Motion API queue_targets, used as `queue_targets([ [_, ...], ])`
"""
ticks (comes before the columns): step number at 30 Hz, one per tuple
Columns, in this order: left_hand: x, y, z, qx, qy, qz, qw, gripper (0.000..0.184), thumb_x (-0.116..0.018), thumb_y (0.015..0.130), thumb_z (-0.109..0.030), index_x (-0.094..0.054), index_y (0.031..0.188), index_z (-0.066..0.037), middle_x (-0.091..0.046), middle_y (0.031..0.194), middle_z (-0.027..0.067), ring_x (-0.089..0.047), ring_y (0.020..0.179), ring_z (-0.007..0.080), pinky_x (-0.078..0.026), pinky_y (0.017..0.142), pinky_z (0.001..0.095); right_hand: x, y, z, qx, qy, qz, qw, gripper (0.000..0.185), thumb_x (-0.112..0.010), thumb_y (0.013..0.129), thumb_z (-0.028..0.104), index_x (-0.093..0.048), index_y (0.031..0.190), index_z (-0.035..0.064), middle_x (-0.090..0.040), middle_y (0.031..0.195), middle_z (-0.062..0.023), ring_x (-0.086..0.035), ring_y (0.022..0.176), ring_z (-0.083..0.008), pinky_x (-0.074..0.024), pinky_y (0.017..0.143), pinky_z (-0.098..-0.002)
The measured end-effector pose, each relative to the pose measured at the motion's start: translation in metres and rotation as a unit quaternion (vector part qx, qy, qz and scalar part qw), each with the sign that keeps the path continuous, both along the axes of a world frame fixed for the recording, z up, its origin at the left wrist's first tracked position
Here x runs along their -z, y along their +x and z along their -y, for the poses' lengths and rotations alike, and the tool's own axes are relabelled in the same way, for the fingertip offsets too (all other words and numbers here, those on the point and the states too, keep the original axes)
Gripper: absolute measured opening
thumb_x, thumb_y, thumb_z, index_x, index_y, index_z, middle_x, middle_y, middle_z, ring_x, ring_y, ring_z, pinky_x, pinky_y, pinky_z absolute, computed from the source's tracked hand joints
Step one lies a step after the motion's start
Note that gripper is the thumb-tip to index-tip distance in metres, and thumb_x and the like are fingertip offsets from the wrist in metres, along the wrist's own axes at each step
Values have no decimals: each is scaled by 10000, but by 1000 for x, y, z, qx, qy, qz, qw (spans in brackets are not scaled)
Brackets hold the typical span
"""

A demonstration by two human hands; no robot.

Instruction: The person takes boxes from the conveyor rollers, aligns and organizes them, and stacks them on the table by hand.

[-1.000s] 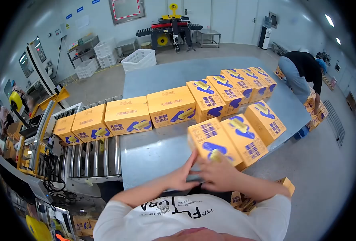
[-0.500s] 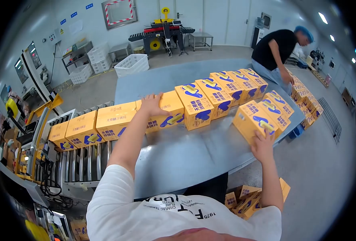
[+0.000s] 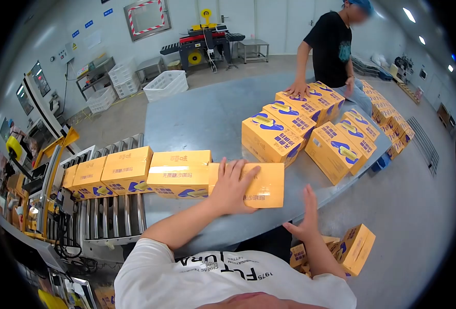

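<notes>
A row of yellow cartons with blue print runs from the roller conveyor onto the metal table. My left hand lies with spread fingers on the end carton, which sits right of another carton. Right of it, my right hand is open in the air, thumb apart from the fingers, touching nothing. Beyond my hands stand a group of cartons and, beside it, a smaller group near the table's right edge.
Across the table a co-worker in a blue cap rests a hand on the far cartons. Stacked cartons stand beyond the right edge. Lower right, by my right forearm, are more cartons. A white crate sits on the floor behind.
My left hand has moved right and nearer me, onto the end carton. My right hand has left the carton at the right edge. The co-worker has straightened and placed a hand on the far cartons.
</notes>
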State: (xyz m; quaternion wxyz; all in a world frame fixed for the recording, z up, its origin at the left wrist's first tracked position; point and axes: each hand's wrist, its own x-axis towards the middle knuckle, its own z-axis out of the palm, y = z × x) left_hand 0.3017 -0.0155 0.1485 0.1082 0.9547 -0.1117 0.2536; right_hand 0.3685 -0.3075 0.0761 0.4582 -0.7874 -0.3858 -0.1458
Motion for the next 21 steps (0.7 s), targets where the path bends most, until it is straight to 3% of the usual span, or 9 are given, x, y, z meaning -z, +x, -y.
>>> queue_targets([
  [1, 8, -2, 4, 21, -4, 22, 1000, 1085, -867, 574, -573, -462, 1475, -125, -435, 1375, 233, -390, 1347, 428, -184, 1156, 699, 3, -3, 0, -3, 46, -28, 999, 1084, -875, 698, 496, -367, 1558, 75, -301, 1602, -297, -322, 1474, -475, -285, 1183, -575],
  [4, 41, -3, 5, 111, 37, 81, 990, 1021, -860, 618, -572, -473, 1471, -166, -450, 1357, 204, -404, 1342, 410, -180, 1154, 706, 6, 2, -2, 36, 6, 23, 999, 1184, -880, 676, 540, -289, 1594, 83, -236, 1629, -319, -286, 1499, -464, -262, 1177, -603],
  [6, 66, -2, 0, 174, 69, 97, 978, 872, -875, 668, -515, -534, 1413, -217, -475, 1340, 164, -463, 1313, 374, -185, 1164, 707, 1, 9, -12, 14, -10, 115, 993, 1095, -874, 673, 522, -369, 1545, 95, -327, 1594, -279, -321, 1480, -456, -240, 1174, -629],
  [9, 85, 13, -12, 254, 35, 94, 962, 748, -888, 705, -436, -582, 1343, -195, -503, 1315, 133, -533, 1250, 343, -248, 1155, 700, 1, 13, -18, -15, -61, 201, 978, 924, -864, 663, 479, -494, 1430, 122, -471, 1499, -201, -390, 1431, -435, -248, 1151, -643],
  [10, 67, 10, -15, 257, -24, 72, 963, 575, -871, 762, -370, -637, 1242, -158, -565, 1242, 122, -578, 1198, 309, -339, 1140, 641, 1, 14, -19, -23, -82, 222, 971, 861, -861, 659, 462, -536, 1385, 133, -520, 1460, -172, -415, 1411, -426, -257, 1140, -643],
  [13, 18, 14, -42, 160, -30, 68, 984, 500, -847, 803, -366, -662, 1193, -112, -621, 1189, 135, -593, 1175, 314, -392, 1128, 582, 2, 11, -24, -9, -36, 191, 981, 684, -847, 649, 416, -614, 1237, 156, -602, 1329, -107, -477, 1332, -398, -302, 1095, -609],
  [15, -15, 32, -62, -4, -67, 1, 998, 453, -833, 821, -349, -685, 1158, -86, -649, 1205, 145, -593, 1187, 323, -408, 1124, 547, 3, 10, -24, -5, -27, 202, 979, 662, -846, 647, 409, -626, 1217, 152, -599, 1319, -116, -482, 1315, -398, -319, 1065, -599],
  [17, 5, 70, -115, -142, -54, 10, 988, 586, -720, 873, -541, -688, 1226, -73, -648, 1275, 157, -551, 1268, 336, -348, 1143, 573, 6, 1, -27, 14, -20, 213, 977, 637, -843, 648, 403, -635, 1194, 149, -597, 1307, -120, -487, 1297, -399, -328, 1049, -598],
  [21, 13, 83, -165, -289, -57, -135, 946, 704, -575, 916, -653, -645, 1306, -70, -611, 1361, 163, -489, 1349, 348, -252, 1183, 600, 13, -6, -37, 61, 1, 227, 972, 598, -832, 659, 388, -628, 1162, 136, -593, 1291, -130, -497, 1260, -407, -331, 1037, -610],
])
